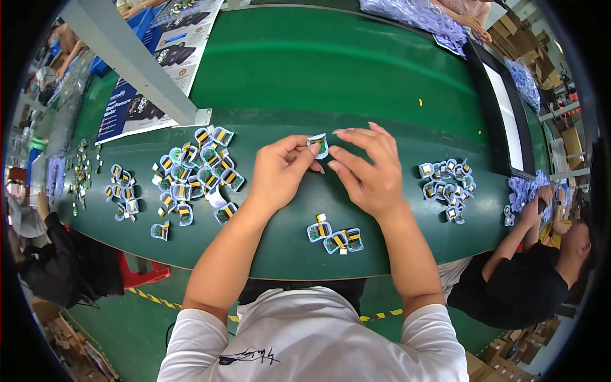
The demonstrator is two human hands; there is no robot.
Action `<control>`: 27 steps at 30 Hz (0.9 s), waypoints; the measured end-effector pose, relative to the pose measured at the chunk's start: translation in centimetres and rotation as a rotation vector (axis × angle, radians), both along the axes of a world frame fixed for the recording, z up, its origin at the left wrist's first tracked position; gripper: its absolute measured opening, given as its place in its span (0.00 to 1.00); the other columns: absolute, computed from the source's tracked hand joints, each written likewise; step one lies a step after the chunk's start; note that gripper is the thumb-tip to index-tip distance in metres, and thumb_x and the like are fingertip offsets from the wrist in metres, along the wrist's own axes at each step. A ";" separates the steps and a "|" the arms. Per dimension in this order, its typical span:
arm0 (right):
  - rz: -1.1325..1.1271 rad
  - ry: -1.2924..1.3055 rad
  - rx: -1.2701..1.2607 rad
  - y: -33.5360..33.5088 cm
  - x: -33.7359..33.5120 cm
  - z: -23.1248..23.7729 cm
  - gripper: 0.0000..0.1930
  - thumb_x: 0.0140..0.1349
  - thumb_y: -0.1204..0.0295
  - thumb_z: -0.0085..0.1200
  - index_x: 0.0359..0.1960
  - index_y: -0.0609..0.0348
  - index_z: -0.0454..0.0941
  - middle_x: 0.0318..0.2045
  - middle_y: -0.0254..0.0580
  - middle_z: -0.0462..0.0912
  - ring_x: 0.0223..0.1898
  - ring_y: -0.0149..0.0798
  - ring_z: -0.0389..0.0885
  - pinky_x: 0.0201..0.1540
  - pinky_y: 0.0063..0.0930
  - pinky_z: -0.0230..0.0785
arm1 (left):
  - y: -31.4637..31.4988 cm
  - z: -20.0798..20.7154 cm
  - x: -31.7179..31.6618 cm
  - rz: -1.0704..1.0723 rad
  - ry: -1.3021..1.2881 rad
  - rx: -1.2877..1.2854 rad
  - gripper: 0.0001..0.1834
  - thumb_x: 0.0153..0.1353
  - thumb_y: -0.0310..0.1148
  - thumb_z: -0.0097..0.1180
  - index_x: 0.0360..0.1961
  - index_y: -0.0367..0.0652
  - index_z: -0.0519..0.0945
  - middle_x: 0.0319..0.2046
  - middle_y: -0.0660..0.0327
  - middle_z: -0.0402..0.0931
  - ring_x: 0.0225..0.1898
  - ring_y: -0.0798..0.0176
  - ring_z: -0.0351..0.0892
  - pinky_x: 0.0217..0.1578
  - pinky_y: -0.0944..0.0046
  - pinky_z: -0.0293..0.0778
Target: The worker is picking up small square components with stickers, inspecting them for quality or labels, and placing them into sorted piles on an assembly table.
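Note:
Over the middle of the green table I hold a small circuit board in a pale, cup-shaped shell (318, 146). My left hand (280, 169) is closed on it, thumb across its face. Just to its right is my right hand (373, 167), fingers apart and fingertips close to the shell's right edge; whether they touch it I cannot tell. Below my hands lies a small group of similar shelled boards (336, 242) with black-and-yellow parts. A large heap of the same boards (191, 175) spreads beside my left forearm.
More shelled boards (449, 184) lie to the right, and a smaller cluster (121, 191) at the left. A metal post (137, 63) stands on the table near a printed poster (172, 70). A black-framed light panel (503, 114) is at the right. Other people sit around the table.

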State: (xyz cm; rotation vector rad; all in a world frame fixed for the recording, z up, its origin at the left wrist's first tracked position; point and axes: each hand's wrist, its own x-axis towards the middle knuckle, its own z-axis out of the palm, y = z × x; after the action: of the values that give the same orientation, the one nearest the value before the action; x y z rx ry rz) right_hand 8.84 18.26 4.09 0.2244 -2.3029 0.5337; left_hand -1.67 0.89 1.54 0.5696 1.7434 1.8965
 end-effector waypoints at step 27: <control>-0.045 -0.103 0.078 -1.5 -0.4 -0.1 0.16 0.59 0.72 0.67 0.50 0.52 0.87 0.59 0.38 0.84 0.64 0.48 0.79 0.72 0.60 0.59 | -0.1 0.5 0.3 -0.039 -0.068 -0.030 0.10 0.73 0.29 0.60 0.44 0.32 0.87 0.30 0.60 0.87 0.29 0.71 0.83 0.31 0.70 0.77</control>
State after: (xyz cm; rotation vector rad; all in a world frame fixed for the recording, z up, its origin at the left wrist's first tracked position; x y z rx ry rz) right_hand 8.41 16.78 3.97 0.1855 -2.4252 0.4426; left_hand -1.40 0.75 2.01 0.5181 1.7035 1.8384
